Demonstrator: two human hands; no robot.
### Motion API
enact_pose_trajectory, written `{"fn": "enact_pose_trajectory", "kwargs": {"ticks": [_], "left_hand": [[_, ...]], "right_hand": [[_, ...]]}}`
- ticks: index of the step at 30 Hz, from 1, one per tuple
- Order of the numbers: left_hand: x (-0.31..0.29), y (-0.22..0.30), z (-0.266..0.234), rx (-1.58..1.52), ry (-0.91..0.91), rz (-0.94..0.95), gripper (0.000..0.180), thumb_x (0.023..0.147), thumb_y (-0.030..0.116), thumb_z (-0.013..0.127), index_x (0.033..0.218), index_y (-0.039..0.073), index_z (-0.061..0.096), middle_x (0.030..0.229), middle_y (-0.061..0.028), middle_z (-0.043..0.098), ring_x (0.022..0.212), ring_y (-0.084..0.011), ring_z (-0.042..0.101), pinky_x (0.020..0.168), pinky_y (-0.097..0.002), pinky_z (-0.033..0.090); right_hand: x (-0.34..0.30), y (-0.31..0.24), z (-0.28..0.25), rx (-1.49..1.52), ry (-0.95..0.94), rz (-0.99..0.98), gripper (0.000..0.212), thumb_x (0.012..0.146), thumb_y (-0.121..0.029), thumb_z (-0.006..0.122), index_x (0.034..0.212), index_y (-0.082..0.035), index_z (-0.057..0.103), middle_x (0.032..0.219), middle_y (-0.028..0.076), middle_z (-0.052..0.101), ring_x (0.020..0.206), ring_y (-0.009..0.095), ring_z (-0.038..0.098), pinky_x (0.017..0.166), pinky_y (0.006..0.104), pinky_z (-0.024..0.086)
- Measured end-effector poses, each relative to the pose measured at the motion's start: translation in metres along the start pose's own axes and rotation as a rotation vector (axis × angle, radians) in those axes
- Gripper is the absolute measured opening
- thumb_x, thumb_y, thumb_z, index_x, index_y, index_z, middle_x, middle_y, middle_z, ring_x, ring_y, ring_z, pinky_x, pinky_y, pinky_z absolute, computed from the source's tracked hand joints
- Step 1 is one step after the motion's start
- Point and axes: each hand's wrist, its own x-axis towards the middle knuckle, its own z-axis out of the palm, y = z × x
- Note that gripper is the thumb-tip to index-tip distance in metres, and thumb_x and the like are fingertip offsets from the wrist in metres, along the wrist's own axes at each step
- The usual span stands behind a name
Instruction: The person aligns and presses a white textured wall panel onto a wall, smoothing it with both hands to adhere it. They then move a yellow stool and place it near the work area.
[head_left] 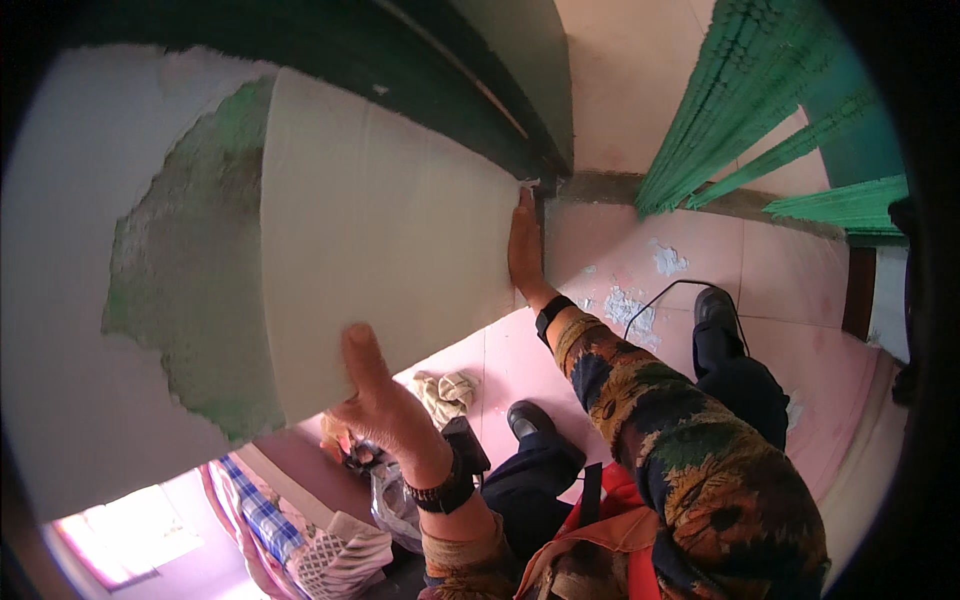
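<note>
A smooth off-white sheet (390,190) covers part of a white wall, right of a ragged grey-green patch (200,250) where the paint has come away. My left hand (390,405) is at the sheet's lower edge, thumb laid on its face and fingers curled behind the edge. At the sheet's right end, beside a dark green frame (480,90), my right hand (525,245) rests along the side edge with fingers stretched out; its thumb is hidden. Both wrists wear dark bands.
White flakes (630,310) lie on the pink tiled floor around my shoes. A crumpled cloth (445,395), a clear plastic bag (395,505) and folded fabrics (335,555) are below the sheet. A green fringed curtain (720,110) hangs at right. A black cable loops near my right foot.
</note>
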Motion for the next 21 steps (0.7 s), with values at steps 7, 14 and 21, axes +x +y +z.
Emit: {"fn": "enact_pose_trajectory", "kwargs": {"ticks": [7, 14, 21], "left_hand": [[0.003, -0.003, 0.001, 0.040, -0.055, 0.097, 0.020, 0.092, 0.011, 0.070, 0.105, -0.002, 0.064, 0.099, -0.0022, 0.062, 0.087, -0.0113, 0.056, 0.079, -0.0265, 0.047], [0.013, -0.016, -0.013, 0.504, -0.058, 0.302, 0.030, 0.089, 0.024, 0.074, 0.106, 0.001, 0.067, 0.113, -0.0138, 0.058, 0.112, -0.0270, 0.049, 0.105, -0.0437, 0.032], [0.004, -0.018, -0.014, 0.574, 0.003, 0.350, 0.031, 0.087, 0.022, 0.075, 0.106, -0.001, 0.067, 0.111, -0.0135, 0.061, 0.111, -0.0275, 0.050, 0.103, -0.0426, 0.034]], "right_hand": [[-0.040, 0.015, 0.012, 0.009, 0.034, 0.124, 0.065, 0.105, -0.043, 0.026, 0.150, 0.005, 0.028, 0.156, 0.022, 0.029, 0.146, 0.037, 0.025, 0.118, 0.0447, 0.021], [-0.070, -0.022, 0.018, 0.563, -0.068, 0.482, 0.063, 0.102, -0.049, 0.035, 0.142, -0.001, 0.038, 0.137, 0.015, 0.047, 0.127, 0.025, 0.047, 0.106, 0.0379, 0.037], [-0.070, -0.090, 0.020, 0.983, -0.296, 0.441, 0.060, 0.099, -0.052, 0.039, 0.134, -0.004, 0.044, 0.123, 0.009, 0.053, 0.112, 0.021, 0.055, 0.093, 0.0375, 0.048]]}}
